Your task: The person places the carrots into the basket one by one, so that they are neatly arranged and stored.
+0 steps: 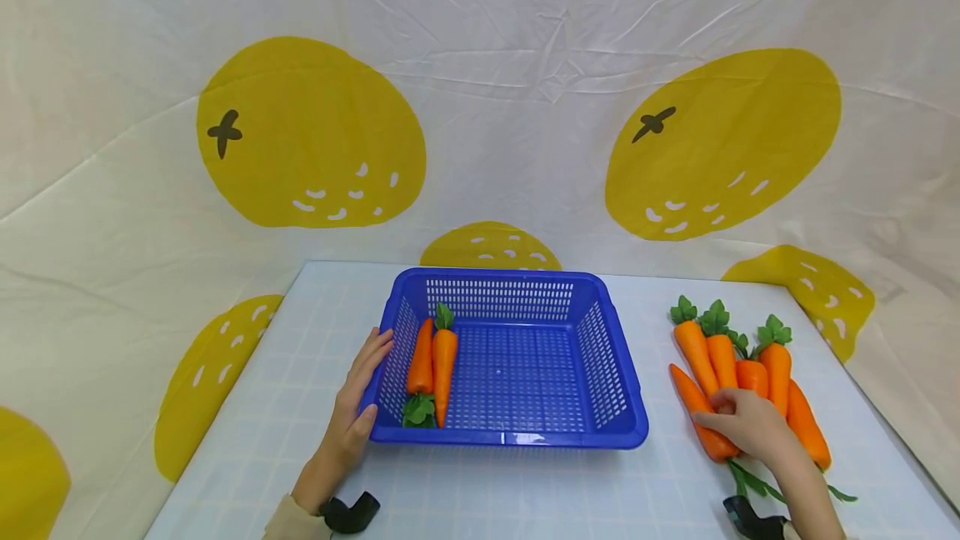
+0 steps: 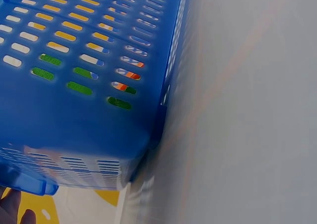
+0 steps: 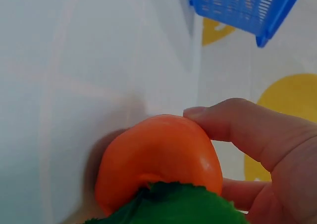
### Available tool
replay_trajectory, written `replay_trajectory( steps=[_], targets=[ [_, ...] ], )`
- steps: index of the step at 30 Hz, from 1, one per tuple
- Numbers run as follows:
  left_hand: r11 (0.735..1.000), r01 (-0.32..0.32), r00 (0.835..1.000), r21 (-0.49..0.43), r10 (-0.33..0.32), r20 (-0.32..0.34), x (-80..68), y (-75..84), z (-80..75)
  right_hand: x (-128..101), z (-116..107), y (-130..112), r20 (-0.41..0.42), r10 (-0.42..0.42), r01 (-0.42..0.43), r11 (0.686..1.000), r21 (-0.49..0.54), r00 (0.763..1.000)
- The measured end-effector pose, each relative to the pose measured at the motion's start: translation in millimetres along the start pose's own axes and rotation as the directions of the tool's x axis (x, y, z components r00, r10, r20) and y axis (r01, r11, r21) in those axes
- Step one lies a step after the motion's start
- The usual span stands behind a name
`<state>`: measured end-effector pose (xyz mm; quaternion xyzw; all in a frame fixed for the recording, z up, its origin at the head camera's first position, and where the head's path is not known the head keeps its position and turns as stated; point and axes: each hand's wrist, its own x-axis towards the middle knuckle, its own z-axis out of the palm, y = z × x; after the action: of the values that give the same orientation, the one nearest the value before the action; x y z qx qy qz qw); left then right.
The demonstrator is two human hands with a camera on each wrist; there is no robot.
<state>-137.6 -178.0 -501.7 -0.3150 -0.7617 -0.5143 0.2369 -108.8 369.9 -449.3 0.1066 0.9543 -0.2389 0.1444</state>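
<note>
A blue plastic basket (image 1: 517, 438) stands mid-table. Two orange carrots lie along its left side: one (image 1: 422, 361) has its green leaves toward me, the other (image 1: 445, 365) has them pointing away. My left hand (image 1: 348, 411) rests against the basket's left rim with extended fingers. Over at the right, my right hand (image 1: 753, 423) holds a carrot (image 1: 686, 387) at the pile's near left, its tip pointing away and its leaves toward me. In the right wrist view, thumb and fingers sit on opposite sides of that carrot's thick end (image 3: 163, 149).
Several more carrots (image 1: 696, 352) lie bunched beyond and beside my right hand, most with leaves at the far end. A pale checked cloth (image 1: 540, 490) covers the table. Behind it hangs a white curtain (image 1: 517, 148) printed with yellow fruit.
</note>
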Motion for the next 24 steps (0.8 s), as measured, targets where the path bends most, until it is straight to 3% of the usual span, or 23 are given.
replay_trajectory(
  steps=[10,24],
  targets=[
    [1.0,0.01,1.0,0.0,-0.01,0.002,-0.4,0.9,0.6,-1.6,-3.3,-2.2,-0.021,0.003,-0.002,0.999,0.045,1.0],
    [1.0,-0.002,1.0,-0.001,0.002,-0.001,-0.3,0.1,0.4,-9.0,-26.8,-22.2,-0.104,-0.08,0.087,0.994,0.068,0.991]
  ],
)
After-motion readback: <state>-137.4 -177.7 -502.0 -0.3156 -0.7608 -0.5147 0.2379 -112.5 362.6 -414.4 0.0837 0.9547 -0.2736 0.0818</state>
